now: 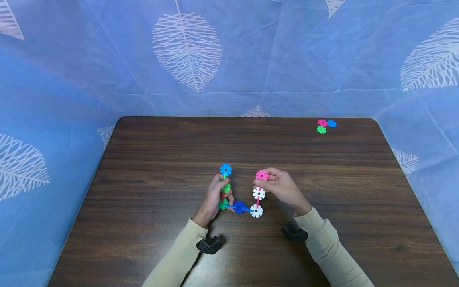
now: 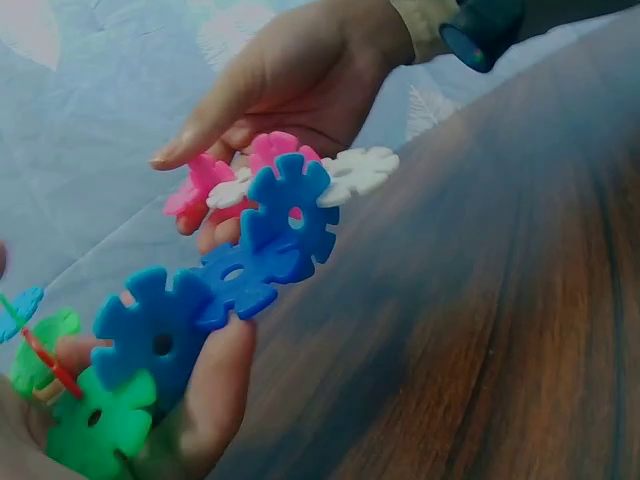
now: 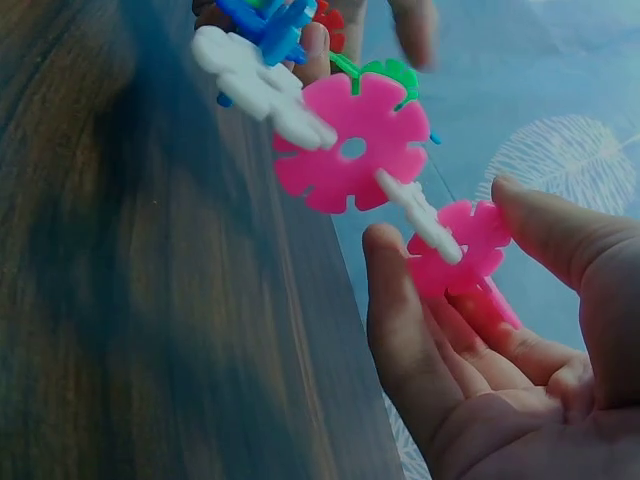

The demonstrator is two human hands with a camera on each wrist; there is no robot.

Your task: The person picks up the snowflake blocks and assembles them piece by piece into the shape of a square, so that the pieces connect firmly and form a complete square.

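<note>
A U-shaped chain of interlocking plastic snowflake discs point(image 1: 239, 207) is held above the wooden table by both hands. My left hand point(image 1: 211, 200) has its fingers curled round the left side, by the green discs point(image 2: 98, 425) and a red one. A light blue disc point(image 1: 226, 170) tops that side. Dark blue discs point(image 2: 240, 275) make up the bottom. White discs point(image 1: 259, 193) alternate with pink ones up the right side. At its upper end, my right hand point(image 1: 285, 188) pinches a pink disc point(image 3: 460, 245) between thumb and fingers. Another pink piece beneath it is partly hidden by the fingers.
Near the table's far right corner lie three loose discs: a pink disc point(image 1: 322, 122), a blue disc point(image 1: 332, 123) and a green disc point(image 1: 321, 130). The dark wooden table point(image 1: 161, 159) is bordered by a blue leaf-patterned cloth point(image 1: 244, 52). Both wrists wear black cameras.
</note>
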